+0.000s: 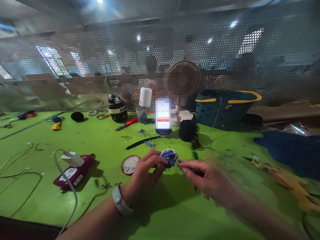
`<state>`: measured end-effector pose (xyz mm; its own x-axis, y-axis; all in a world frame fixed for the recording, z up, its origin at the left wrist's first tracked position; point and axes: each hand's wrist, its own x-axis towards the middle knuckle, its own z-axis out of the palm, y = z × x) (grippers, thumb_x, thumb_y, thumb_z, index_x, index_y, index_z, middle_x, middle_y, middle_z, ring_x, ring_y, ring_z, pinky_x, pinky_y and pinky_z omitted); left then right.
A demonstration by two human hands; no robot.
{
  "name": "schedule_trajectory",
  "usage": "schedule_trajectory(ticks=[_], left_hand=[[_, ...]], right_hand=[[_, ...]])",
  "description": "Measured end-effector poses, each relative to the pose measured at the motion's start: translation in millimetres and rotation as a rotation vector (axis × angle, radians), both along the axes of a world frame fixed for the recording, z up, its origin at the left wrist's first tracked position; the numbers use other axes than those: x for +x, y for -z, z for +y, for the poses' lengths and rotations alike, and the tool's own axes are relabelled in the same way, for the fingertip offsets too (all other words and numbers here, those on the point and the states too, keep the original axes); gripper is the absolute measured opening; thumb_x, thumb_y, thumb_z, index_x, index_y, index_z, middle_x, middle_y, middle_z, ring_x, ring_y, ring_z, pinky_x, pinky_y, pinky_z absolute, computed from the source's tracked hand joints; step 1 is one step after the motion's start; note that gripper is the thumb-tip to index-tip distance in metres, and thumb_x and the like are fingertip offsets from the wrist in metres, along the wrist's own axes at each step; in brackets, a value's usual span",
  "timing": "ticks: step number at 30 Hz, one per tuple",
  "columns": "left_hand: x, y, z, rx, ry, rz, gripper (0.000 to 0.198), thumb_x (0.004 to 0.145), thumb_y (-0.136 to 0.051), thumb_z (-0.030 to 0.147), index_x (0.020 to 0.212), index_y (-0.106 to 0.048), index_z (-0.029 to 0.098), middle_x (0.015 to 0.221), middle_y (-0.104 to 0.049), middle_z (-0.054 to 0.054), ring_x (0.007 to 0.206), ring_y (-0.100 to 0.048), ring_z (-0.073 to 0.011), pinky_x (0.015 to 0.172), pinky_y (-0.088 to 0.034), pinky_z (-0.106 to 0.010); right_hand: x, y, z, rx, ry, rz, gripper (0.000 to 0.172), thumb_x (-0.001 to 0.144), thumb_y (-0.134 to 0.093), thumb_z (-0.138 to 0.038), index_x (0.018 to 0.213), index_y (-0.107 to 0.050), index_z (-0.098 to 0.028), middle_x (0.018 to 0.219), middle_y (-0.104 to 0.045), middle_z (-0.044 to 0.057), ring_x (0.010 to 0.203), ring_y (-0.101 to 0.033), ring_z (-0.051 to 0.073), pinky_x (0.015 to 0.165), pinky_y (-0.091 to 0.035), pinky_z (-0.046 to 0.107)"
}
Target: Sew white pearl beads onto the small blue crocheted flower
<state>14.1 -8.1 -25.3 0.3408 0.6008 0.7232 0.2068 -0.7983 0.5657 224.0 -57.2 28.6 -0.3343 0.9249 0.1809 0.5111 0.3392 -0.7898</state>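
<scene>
My left hand (147, 166), wearing a white wristband, pinches a small blue-purple crocheted piece (169, 156) edged with white pearl beads. Close by on its right, the fingers of my right hand (200, 170) are pinched together at a bit of purple yarn (179, 161); whatever else they grip is too small to make out. A shallow red-rimmed dish of pearl beads (130, 164) lies just left of my left hand. Behind my right hand is a ball of dark yarn (188, 130) with loose strands.
A lit phone (163, 115) stands ahead, before a fan (183, 80). To its right sits a dark basket (222, 108); to its left, a black jug (117, 108). A magenta power strip (83, 171) with cables lies left. Yellow-handled scissors or pliers (282, 176) lie right.
</scene>
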Motion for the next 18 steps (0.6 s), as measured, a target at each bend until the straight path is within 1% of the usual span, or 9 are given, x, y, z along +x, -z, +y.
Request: schedule_trajectory(ticks=[3,6,10,14,18], left_hand=[[1,-3.8,-1,0.077,-0.038,0.033,0.016,0.083,-0.058,0.004,0.089,-0.064,0.018,0.091,-0.063,-0.005,0.075,-0.063,-0.0113,0.061,-0.055,-0.020],[3,-6.7,-2,0.075,-0.044,-0.013,0.015,0.082,-0.058,0.003,0.086,-0.063,0.017,0.088,-0.062,-0.005,0.075,-0.064,-0.0116,0.059,-0.055,-0.019],[6,-7.4,-5,-0.047,0.023,-0.155,0.011,0.085,-0.057,0.007,0.087,-0.062,0.016,0.089,-0.060,-0.004,0.069,-0.065,-0.0104,0.054,-0.057,-0.018],[8,-8.0,-8,-0.199,0.085,-0.283,0.009,0.087,-0.057,0.010,0.093,-0.060,0.016,0.093,-0.061,-0.005,0.071,-0.069,-0.0116,0.061,-0.061,-0.021],[9,-9.0,-12,-0.314,0.113,-0.341,0.017,0.086,-0.059,0.010,0.101,-0.056,0.017,0.086,-0.066,-0.004,0.071,-0.071,-0.0136,0.064,-0.063,-0.023]], right_hand=[[-2,2.0,-1,-0.008,0.016,-0.013,0.027,0.091,-0.050,-0.028,0.077,-0.071,-0.019,0.052,-0.043,-0.004,0.042,-0.037,0.007,0.039,-0.029,0.021],[-6,4.1,-1,0.011,0.041,-0.026,0.024,0.092,-0.049,-0.030,0.088,-0.070,-0.019,0.053,-0.049,-0.004,0.042,-0.040,0.008,0.040,-0.030,0.022],[-13,11.4,-3,0.027,0.068,-0.027,0.025,0.096,-0.044,-0.035,0.093,-0.063,-0.019,0.055,-0.055,-0.002,0.043,-0.042,0.009,0.040,-0.030,0.022],[-17,20.7,-4,0.043,0.090,-0.010,0.026,0.097,-0.042,-0.039,0.094,-0.059,-0.019,0.056,-0.054,-0.003,0.044,-0.042,0.009,0.041,-0.031,0.021],[-20,24.2,-5,0.039,0.111,0.018,0.028,0.098,-0.041,-0.041,0.094,-0.058,-0.019,0.058,-0.052,-0.003,0.048,-0.043,0.010,0.042,-0.031,0.022]])
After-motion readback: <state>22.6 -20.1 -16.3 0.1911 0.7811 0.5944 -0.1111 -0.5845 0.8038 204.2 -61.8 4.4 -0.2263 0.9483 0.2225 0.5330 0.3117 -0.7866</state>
